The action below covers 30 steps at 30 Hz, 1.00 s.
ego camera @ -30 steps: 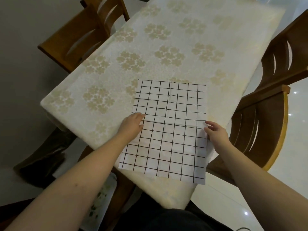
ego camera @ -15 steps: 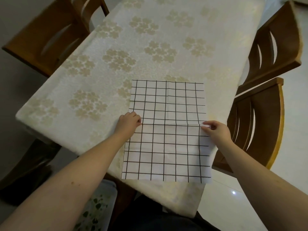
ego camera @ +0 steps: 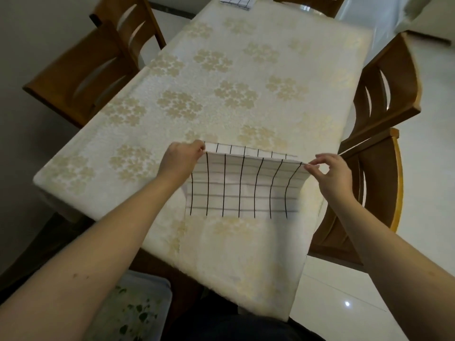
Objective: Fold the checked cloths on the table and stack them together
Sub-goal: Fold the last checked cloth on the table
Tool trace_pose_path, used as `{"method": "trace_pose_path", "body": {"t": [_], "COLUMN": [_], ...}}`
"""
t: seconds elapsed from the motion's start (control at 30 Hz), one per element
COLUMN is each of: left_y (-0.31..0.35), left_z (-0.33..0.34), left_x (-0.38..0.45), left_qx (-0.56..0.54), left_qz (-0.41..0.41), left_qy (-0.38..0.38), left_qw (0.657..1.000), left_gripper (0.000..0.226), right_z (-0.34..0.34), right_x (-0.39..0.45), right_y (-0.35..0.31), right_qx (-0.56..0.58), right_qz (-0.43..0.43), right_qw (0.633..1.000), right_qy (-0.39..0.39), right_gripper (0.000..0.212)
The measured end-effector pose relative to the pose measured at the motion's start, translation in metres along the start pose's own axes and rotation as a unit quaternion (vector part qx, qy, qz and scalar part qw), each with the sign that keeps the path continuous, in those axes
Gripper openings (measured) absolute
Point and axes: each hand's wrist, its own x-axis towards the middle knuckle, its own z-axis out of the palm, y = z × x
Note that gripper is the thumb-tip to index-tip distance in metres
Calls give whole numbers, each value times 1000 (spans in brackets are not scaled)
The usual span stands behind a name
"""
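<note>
A white cloth with a black grid (ego camera: 243, 185) lies near the front of the table (ego camera: 221, 94), its near half lifted and carried over the far half. My left hand (ego camera: 179, 159) pinches the raised edge at its left corner. My right hand (ego camera: 331, 172) pinches the same edge at its right corner. A narrow strip of the lower layer shows beyond the raised edge. Another checked cloth (ego camera: 237, 0), folded, sits at the table's far end, cut off by the top of the frame.
A cream tablecloth with pale flower prints covers the table. Wooden chairs stand at the left (ego camera: 93, 70), at the right (ego camera: 379, 114) and at the far end. A leaf-patterned cushion (ego camera: 133, 313) lies below the front edge. White floor tiles are on the right.
Both hands gripped the cloth's side edges at the middle crease, then lifted the near half up and forward over the far half. The view tilted up, revealing the far cloth.
</note>
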Motion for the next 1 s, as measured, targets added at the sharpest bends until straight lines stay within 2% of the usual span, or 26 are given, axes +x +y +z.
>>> {"method": "trace_pose_path", "body": {"t": [0.13,0.2,0.3,0.43,0.5,0.57,0.63,0.77,0.87,1.0], "left_y": [-4,-3,-4,-18,-20,-17,-16,-18,-17,-19], "left_z": [-41,-57,-64,-33,-10,11,31,57,63,62], "left_x": [33,38,23,-21,-48,-73,-95,-127,-136,-133], "left_qx": [19,9,6,-36,-79,-158,-232,-326,-350,-396], "left_qz": [103,115,87,35,-31,-162,-284,-393,-454,-479], "left_qy": [144,180,187,150,122,63,2,-37,-56,-41], "left_qw": [984,977,978,987,989,972,930,859,818,782], "left_gripper": [22,21,18,14,12,10,13,25,27,27], "right_z": [-27,-37,-41,-24,-9,10,28,55,68,88], "right_x": [8,4,-16,-57,-74,-90,-106,-133,-143,-137], "right_y": [-36,-45,-48,-28,-8,12,29,57,62,40], "right_qx": [52,74,70,2,-26,-58,-94,-174,-216,-230], "right_qz": [-42,-59,-99,-136,-134,-133,-144,-197,-180,-154], "right_qw": [996,993,991,991,990,987,980,946,929,924], "right_qy": [52,68,55,-3,-26,-62,-102,-189,-243,-265], "right_gripper": [9,10,14,19,17,16,15,11,44,82]}}
